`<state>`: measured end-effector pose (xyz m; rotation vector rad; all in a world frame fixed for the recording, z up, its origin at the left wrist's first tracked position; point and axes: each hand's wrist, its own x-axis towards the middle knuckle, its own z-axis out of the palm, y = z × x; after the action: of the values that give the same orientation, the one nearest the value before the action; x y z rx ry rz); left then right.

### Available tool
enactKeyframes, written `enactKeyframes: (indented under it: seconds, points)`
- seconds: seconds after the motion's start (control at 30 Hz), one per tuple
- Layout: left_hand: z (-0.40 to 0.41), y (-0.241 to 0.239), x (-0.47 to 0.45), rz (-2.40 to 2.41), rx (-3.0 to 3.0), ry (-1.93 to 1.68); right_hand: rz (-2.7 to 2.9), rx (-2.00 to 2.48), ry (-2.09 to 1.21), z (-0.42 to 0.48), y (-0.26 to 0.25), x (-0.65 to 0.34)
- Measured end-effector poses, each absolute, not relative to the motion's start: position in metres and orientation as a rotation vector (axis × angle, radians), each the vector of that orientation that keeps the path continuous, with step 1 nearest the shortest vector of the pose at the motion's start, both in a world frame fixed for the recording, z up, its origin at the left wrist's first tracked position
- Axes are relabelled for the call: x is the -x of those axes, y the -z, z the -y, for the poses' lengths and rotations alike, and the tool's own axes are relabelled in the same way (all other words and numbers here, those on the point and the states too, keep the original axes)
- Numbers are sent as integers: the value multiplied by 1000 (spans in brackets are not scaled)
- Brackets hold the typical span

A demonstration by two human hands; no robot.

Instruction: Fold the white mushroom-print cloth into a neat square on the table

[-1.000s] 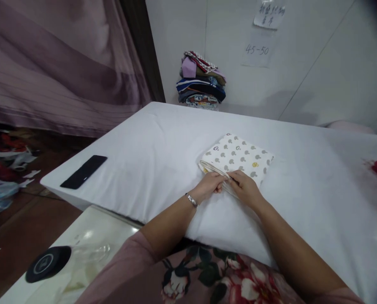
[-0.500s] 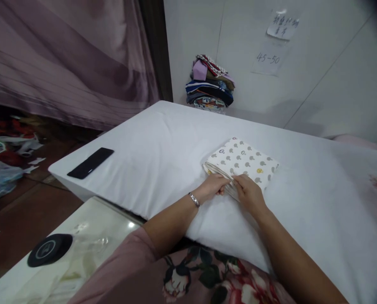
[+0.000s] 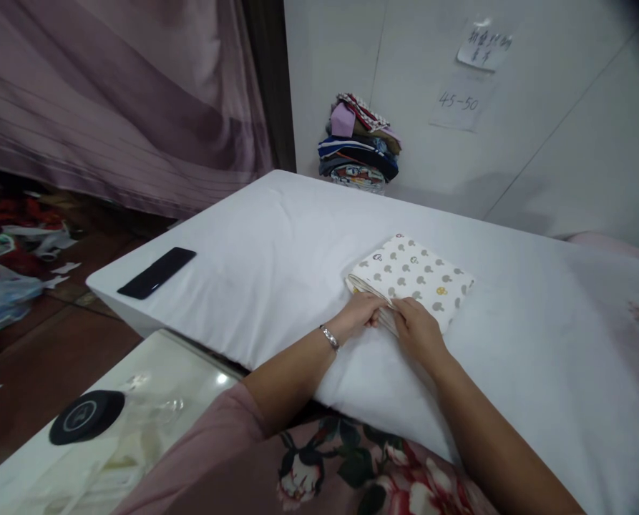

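Note:
A folded white cloth [image 3: 423, 270] with grey mushroom-like prints and a few yellow ones lies on the white-covered table [image 3: 276, 250]. Its near edge shows several layers. My left hand [image 3: 363, 312], with a silver bracelet at the wrist, is closed on that near edge. Right beside it, my right hand [image 3: 416, 325] pinches the same edge between thumb and fingers. The two hands almost meet at the fold, and some fingertips are hidden in the layers.
A black phone-like slab [image 3: 158, 272] lies on the table's left part. Folded fabrics [image 3: 358, 143] are stacked against the wall beyond. A lower white surface [image 3: 152, 386] at the left holds a dark round object [image 3: 87, 418]. Plastic bags [image 3: 8, 286] lie on the floor.
The view has shifted slightly. My right hand's fingers have settled a little lower along the cloth's edge; both hands stay on the fold.

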<state>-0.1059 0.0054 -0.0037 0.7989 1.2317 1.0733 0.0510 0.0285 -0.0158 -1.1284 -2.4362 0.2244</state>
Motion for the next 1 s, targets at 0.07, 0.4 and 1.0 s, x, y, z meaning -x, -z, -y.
enactKeyframes:
  seconds: [0.07, 0.4, 1.0]
  points:
    - [-7, 1, 109, -1241, -748, -1155, 2429, 1118, -235, -30, 17, -52]
    - [-20, 7, 124, -1313, -503, -1401, 2475, 1106, -171, -27, 16, -52]
    - [-24, 11, 138, -1759, -881, -1333, 2487, 1134, -191, -28, 18, -51]
